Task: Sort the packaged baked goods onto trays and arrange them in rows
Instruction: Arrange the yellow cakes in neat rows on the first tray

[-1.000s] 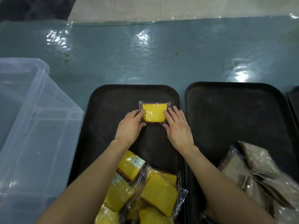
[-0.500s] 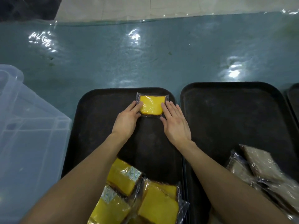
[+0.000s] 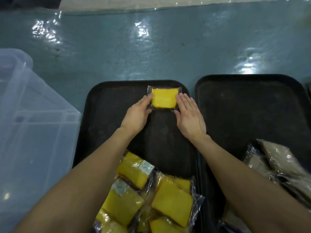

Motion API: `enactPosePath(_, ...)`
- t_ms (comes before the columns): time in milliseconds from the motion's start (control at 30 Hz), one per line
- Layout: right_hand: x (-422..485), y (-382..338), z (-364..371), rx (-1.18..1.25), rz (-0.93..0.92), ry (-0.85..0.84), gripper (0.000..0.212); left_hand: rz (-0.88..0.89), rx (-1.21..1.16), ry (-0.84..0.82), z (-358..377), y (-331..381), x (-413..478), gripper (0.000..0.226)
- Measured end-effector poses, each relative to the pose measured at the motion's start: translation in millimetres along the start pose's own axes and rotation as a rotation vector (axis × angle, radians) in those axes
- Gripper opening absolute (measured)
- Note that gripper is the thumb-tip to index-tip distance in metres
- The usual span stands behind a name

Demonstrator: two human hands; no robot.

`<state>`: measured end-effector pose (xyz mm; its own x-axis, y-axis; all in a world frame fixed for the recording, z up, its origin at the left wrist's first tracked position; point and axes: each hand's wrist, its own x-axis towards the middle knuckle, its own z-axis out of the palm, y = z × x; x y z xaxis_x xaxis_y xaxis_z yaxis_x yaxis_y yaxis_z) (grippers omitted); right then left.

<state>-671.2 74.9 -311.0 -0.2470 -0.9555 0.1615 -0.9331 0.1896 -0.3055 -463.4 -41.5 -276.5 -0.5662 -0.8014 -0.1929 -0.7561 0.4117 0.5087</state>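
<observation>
On left tray [image 3: 104, 132], yellow cakes only, loose pile [image 3: 171, 202] at near end; brown packs [image 3: 279, 158] kept apart on right tray [image 3: 252, 115]. Single yellow pack [image 3: 164, 100] flat at far edge, likely starting first row. Flanking it, left hand [image 3: 136, 115] and right hand [image 3: 190, 118], fingers straight, squaring it, no grip

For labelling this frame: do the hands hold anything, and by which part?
Nothing is gripped. The left hand and right hand touch, fingers straight, the side edges of the clear-wrapped yellow cake slice on the black tray.
</observation>
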Motion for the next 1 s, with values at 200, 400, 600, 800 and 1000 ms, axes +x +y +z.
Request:
enactPosePath(200, -4.4, -7.0, -11.8, 0.13, 0.061, 0.037, 0.082, -0.286, 0.028, -0.109, -49.0, -18.8, -70.3, 0.038)
enactPosePath(400, -26.0, -28.1, -24.2, 0.089, -0.108, 0.078, 0.028, -0.409, 0.083, -0.544, -58.2, -44.4, -133.5, 0.053)
enactPosePath(600, -89.8, -108.5, -43.0, 0.417, 0.093, -0.227, 0.033, -0.381, -0.385, -0.218, -80.2, -29.8, -151.7, 0.033)
enactPosePath(800, -64.7, -141.6, -68.6, 1.333, 0.723, -0.44, 0.05, -0.075, -0.248, -0.125, -105.1, 4.3, -159.7, 0.03)
enactPosePath(1000, -83.7, -99.1, -48.5, 0.687, 0.608, -0.33, 0.073, -0.134, -0.012, 0.017, -58.6, -26.1, -156.6, 0.037)
